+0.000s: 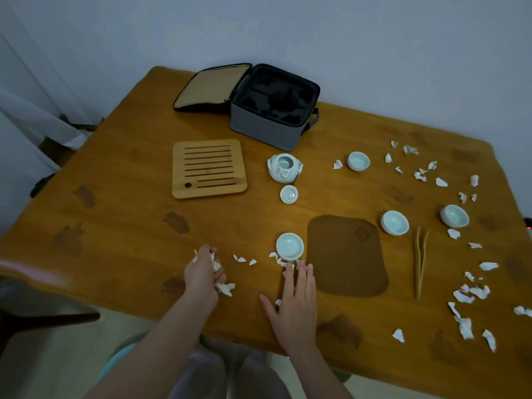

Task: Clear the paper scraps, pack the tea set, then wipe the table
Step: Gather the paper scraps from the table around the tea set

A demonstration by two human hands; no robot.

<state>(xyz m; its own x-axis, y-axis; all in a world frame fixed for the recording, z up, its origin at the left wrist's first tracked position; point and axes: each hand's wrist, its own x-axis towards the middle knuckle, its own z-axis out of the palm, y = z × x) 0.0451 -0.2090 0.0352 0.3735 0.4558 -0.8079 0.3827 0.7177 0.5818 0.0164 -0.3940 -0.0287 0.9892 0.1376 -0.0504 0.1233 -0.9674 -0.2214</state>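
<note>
Here, scraps in left hand, right hand beside cup.

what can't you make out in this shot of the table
Head view only.
The paper scraps in the left hand: curled fingers hide how many.
The table under the right hand: the palm covers it.
The case compartments: too dark to tell apart.
The red thing at the right edge: cut off by the frame.

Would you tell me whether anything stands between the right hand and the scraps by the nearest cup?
Nothing visible does; the right hand lies at the scraps, and the cup stands just behind them.
</note>
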